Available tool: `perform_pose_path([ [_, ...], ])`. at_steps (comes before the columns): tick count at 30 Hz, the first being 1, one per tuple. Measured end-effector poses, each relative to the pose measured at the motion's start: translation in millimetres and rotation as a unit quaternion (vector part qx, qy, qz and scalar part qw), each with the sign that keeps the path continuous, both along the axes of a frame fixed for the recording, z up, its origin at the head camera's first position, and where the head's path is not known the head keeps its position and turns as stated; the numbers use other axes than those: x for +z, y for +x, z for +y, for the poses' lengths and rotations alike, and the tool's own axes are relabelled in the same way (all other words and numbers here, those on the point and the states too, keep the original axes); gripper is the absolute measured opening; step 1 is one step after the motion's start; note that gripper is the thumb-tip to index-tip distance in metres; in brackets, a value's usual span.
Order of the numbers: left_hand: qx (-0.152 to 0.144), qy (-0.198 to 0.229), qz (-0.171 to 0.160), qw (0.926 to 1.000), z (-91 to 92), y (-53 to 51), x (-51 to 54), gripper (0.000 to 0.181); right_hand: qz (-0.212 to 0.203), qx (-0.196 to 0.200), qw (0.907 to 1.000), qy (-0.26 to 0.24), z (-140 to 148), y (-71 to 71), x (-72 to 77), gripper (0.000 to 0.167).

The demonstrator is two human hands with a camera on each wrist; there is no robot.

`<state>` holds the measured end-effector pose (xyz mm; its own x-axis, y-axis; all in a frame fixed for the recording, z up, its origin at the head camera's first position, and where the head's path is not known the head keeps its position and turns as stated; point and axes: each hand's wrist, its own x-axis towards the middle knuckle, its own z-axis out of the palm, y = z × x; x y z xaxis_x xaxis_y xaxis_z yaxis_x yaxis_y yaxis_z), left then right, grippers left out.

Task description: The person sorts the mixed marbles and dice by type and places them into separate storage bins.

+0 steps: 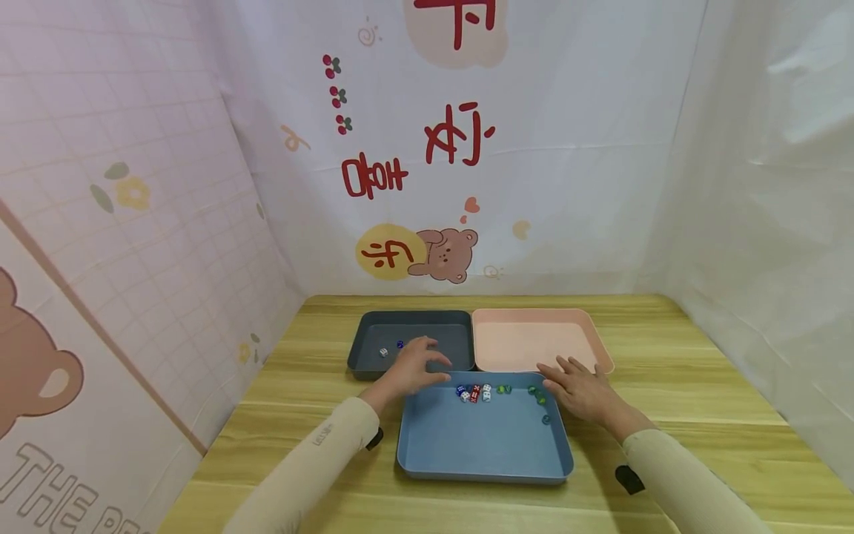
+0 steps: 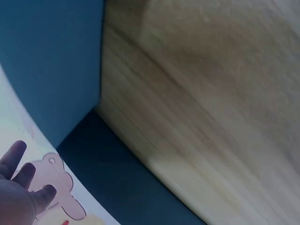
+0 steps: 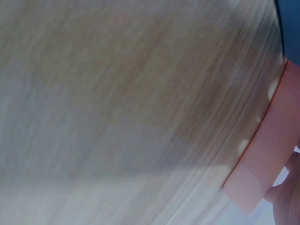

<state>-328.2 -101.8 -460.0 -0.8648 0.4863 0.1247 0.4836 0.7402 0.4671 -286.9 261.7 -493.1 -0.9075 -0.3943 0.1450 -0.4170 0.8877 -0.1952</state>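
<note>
My left hand (image 1: 414, 367) hovers where the dark grey tray (image 1: 427, 326) meets the blue tray (image 1: 480, 452); its fingers are spread and loosely bent, with nothing seen between them. A white die (image 1: 383, 352) and a blue die (image 1: 400, 344) lie in the dark tray beside that hand. Along the blue tray's far side are several blue, red (image 1: 475, 393) and white dice (image 1: 486, 393), then several green glass marbles (image 1: 540, 397). My right hand (image 1: 582, 389) has its fingers extended over the blue tray's far right corner; whether it touches the rim, I cannot tell.
A pink tray (image 1: 534, 337) stands behind the blue one, right of the dark tray. All three sit on a wood-grain table (image 1: 694, 386). Printed white cloth (image 1: 567, 148) hangs behind and at both sides. Black devices (image 1: 629, 479) show under the wrists.
</note>
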Motion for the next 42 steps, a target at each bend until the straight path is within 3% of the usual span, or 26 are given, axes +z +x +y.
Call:
perform_pose_path([
  [8, -0.037, -0.067, 0.019, 0.9969, 17.1, 2.4, -8.6, 0.021, -0.003, -0.004, 1.0, 0.002, 1, 1.4, -2.8, 0.048],
  [19, -0.048, -0.147, 0.047, 0.9868, 28.3, -1.0, -20.0, 0.02, 0.003, -0.004, 1.0, 0.003, 1, 2.5, -3.3, 0.047],
  [34, -0.043, -0.156, 0.049, 0.9856, 27.9, 1.4, -21.1, 0.018, 0.008, -0.003, 1.0, 0.002, 1, 0.1, -1.7, 0.046],
  [42, -0.041, -0.136, 0.036, 0.9893, 26.0, 3.5, -18.8, 0.017, 0.01, -0.003, 0.9999, 0.002, 1, -0.3, -2.0, 0.047],
])
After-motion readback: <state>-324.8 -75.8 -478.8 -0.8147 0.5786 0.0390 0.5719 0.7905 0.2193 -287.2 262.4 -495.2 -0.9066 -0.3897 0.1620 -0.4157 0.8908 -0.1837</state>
